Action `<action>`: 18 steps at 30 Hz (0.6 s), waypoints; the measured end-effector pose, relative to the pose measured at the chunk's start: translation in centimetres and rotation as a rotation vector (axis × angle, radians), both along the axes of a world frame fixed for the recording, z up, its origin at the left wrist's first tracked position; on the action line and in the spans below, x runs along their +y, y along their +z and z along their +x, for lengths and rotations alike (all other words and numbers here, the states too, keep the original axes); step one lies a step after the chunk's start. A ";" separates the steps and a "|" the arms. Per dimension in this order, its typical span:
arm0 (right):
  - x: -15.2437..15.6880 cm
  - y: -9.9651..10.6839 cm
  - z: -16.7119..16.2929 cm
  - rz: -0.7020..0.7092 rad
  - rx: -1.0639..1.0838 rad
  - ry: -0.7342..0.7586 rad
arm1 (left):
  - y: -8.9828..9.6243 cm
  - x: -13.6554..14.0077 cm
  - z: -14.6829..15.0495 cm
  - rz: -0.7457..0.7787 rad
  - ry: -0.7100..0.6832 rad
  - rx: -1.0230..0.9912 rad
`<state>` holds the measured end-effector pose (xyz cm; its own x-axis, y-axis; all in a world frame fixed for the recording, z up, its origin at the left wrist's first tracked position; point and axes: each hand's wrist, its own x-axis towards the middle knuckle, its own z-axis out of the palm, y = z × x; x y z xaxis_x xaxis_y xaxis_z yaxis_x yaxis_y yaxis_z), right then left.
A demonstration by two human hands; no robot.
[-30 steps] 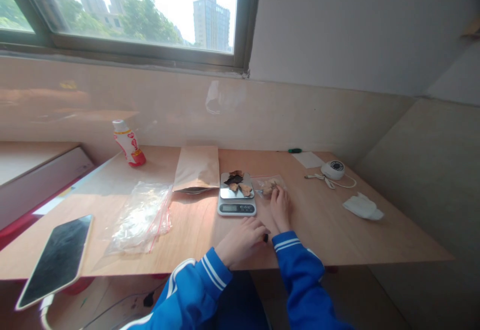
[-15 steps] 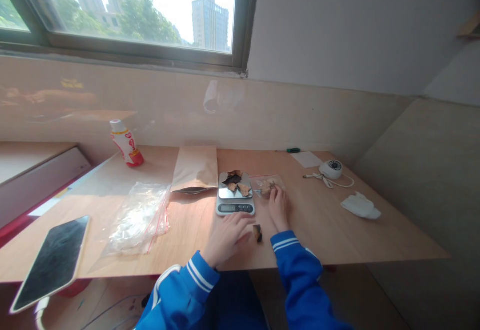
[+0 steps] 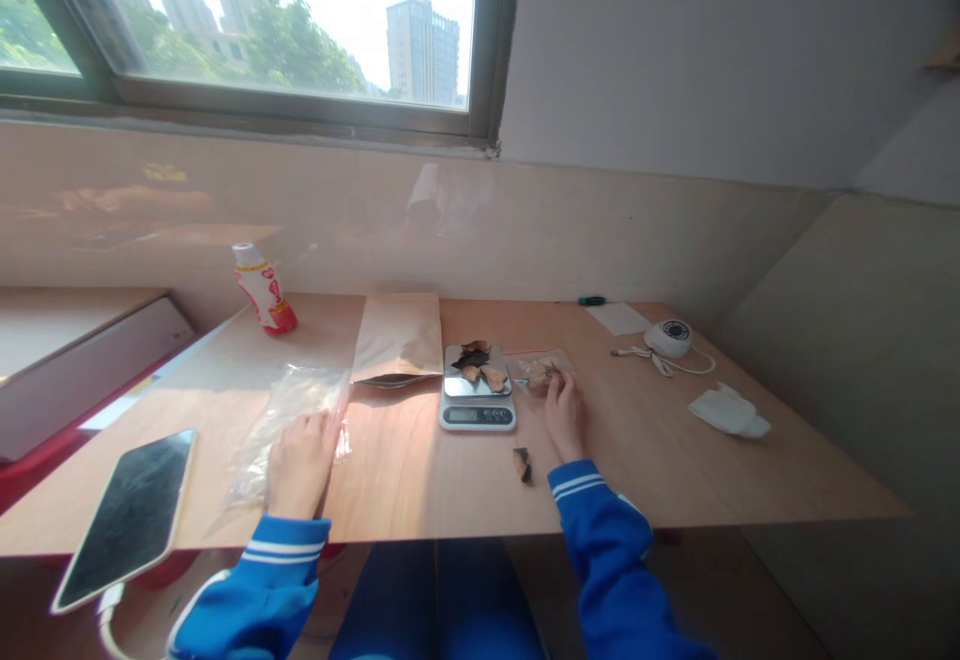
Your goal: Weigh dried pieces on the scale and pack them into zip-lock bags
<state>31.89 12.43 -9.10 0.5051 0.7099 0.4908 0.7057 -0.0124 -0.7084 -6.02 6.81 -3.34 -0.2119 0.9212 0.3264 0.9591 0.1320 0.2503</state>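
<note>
On the left of the table, my left hand (image 3: pixel 300 460) rests over clear zip bags (image 3: pixel 277 425) with red seal lines, its fingers stretched across them. My right hand (image 3: pixel 566 415) has its fingertips closed on a small clear bag (image 3: pixel 534 370) that holds pale brown dried pieces. Between the hands stands a white digital kitchen scale (image 3: pixel 478 413), its screen too small to read. Several dark and tan dried pieces (image 3: pixel 474 358) lie on its metal plate. One loose dark brown piece (image 3: pixel 523 465) lies on the table below the scale.
A brown paper pouch (image 3: pixel 401 335) lies behind and left of the scale. Further left are a red-and-white bottle (image 3: pixel 264 290) and a phone (image 3: pixel 131 515) with a cable. To the right sit a white dome camera (image 3: pixel 667 338), crumpled white tissue (image 3: pixel 727 412), paper (image 3: pixel 619 318) and a green-handled tool (image 3: pixel 592 300).
My left hand has moved left from in front of the scale onto the clear zip bags. The right hand stays at the small bag. The view has shifted slightly.
</note>
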 end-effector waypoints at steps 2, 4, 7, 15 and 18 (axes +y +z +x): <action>0.0 0.2 0.0 0.011 0.018 -0.006 | -0.4 0.3 -0.8 -0.037 -0.013 -0.067; -0.2 0.5 -0.1 0.029 0.004 -0.022 | -0.3 0.4 -1.3 -0.026 -0.010 -0.183; -0.6 1.3 -0.1 0.092 -0.056 -0.054 | 0.6 0.1 -1.5 0.020 0.021 -0.392; -4.0 5.0 -2.8 0.159 -0.053 0.120 | 3.5 -0.9 -0.5 0.281 0.138 -0.485; -6.3 7.7 -6.2 0.051 0.024 0.470 | 3.8 -0.7 0.1 0.297 0.103 -0.512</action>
<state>25.71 6.18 -1.35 0.1464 0.8395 0.5233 0.6094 0.3401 -0.7162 -5.88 6.12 0.46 -0.4934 0.7723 0.4001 0.6932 0.0713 0.7172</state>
